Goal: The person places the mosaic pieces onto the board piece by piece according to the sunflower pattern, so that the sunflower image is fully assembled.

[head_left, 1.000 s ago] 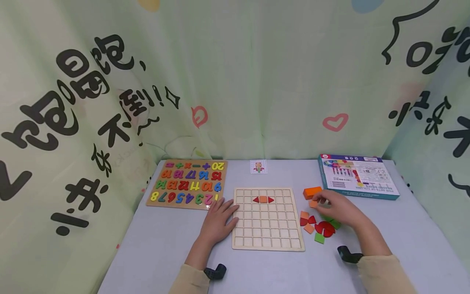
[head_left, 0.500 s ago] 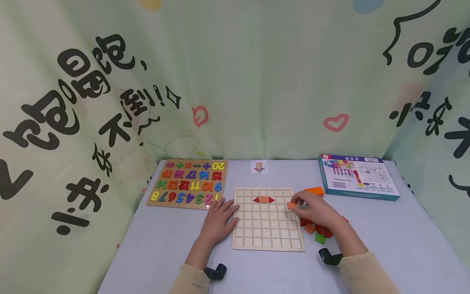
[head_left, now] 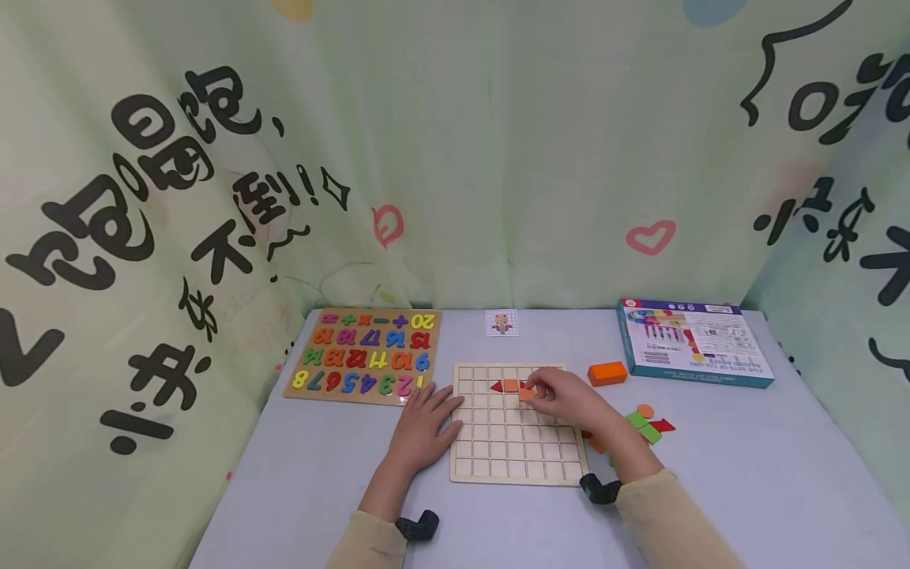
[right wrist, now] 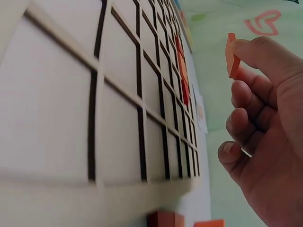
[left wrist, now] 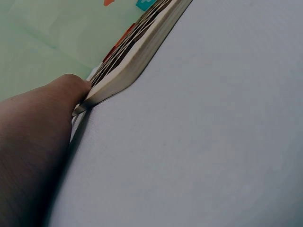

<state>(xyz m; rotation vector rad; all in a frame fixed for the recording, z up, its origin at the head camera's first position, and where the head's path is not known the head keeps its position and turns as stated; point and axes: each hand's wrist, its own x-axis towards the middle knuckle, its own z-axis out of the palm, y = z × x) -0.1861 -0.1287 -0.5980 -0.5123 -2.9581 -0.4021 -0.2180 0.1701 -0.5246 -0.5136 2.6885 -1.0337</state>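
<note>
A pale grey table stands before green printed curtains, and on it we see a wooden grid board with a red and orange row of pieces already seated near its far edge.

Our right hand now hangs over the board's upper middle, pinching a small orange tile between thumb and fingertip; the other fingers curl loosely beneath. In the right wrist view the tile sits edge-on at the fingertips, raised clear of the grid, so it is not yet in a cell. A second ago this hand was out at the loose pieces to the right of the board, and half a second ago it was crossing the board's right edge with the tile. We judge the pick finished and the carry nearly over, the tile arriving just beside the placed row.

Our left hand lies flat on the table with straight fingers against the board's left edge, holding nothing; it has not shifted. The left wrist view shows the hand touching the board's corner.

With the right hand gone, the loose pieces lie uncovered on the right, and an orange block sits beyond them. A number puzzle, a small card and a box stay put.
</note>
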